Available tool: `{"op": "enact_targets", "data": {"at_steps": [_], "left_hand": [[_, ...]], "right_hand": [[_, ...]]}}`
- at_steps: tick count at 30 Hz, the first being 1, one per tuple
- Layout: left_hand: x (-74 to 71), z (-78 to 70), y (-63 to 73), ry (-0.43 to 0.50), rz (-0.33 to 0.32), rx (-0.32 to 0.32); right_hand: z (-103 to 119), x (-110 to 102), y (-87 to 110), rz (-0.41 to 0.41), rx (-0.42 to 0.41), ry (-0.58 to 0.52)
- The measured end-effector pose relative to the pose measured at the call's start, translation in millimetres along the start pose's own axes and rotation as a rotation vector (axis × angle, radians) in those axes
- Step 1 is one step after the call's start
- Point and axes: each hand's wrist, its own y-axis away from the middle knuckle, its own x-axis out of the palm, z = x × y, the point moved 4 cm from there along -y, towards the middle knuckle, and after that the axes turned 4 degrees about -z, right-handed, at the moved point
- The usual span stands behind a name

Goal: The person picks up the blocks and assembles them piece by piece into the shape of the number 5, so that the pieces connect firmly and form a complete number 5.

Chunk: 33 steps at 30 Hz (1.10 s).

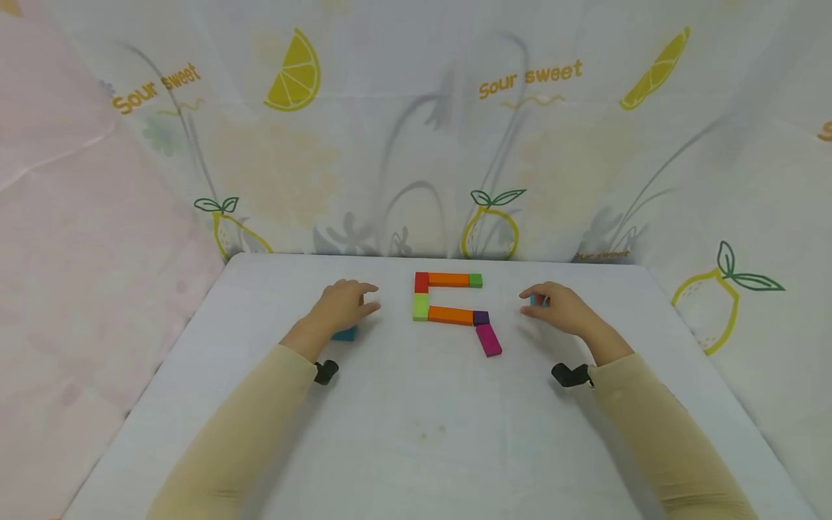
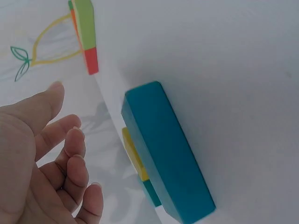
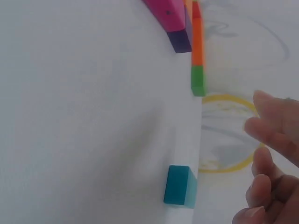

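Note:
My left hand [image 1: 341,305] hovers over the left part of the table, fingers loosely bent and holding nothing. Below it lies a teal block [image 1: 345,334], partly covered by the wrist; in the left wrist view this long teal block [image 2: 163,149] sits in front of a yellow block [image 2: 134,153] and a small teal-green block [image 2: 151,192]. On the right, my right hand [image 1: 559,307] is in the air with thumb and fingers apart. A small teal block [image 1: 535,299] shows through that gap, but the right wrist view has the teal block [image 3: 177,185] on the table, away from the fingers.
Between the hands lie joined blocks: red [image 1: 421,282], light green [image 1: 420,307], an upper orange [image 1: 448,279] with a green [image 1: 476,280] end, and a lower orange [image 1: 451,315] leading to purple [image 1: 481,318] and slanted magenta [image 1: 489,340]. A printed curtain [image 1: 403,144] hangs behind the white table [image 1: 416,448].

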Motion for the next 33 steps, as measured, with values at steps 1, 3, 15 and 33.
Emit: {"op": "enact_targets", "data": {"at_steps": [1,3,15,33], "left_hand": [[-1.3,3.0,2.7,0.003,-0.004,-0.001],[-3.2,8.3,7.5,0.003,-0.014,0.002],[-7.7,31.7,38.4,0.026,-0.033,-0.039],[-8.6,56.8,66.2,0.014,-0.035,-0.021]], "right_hand": [[-2,-1,0.5,-0.006,0.003,-0.005],[-7,-2,1.3,-0.02,0.009,-0.006],[-38,-6,5.5,-0.03,0.091,-0.028],[-56,-7,-4.0,0.031,0.132,-0.036]]}}
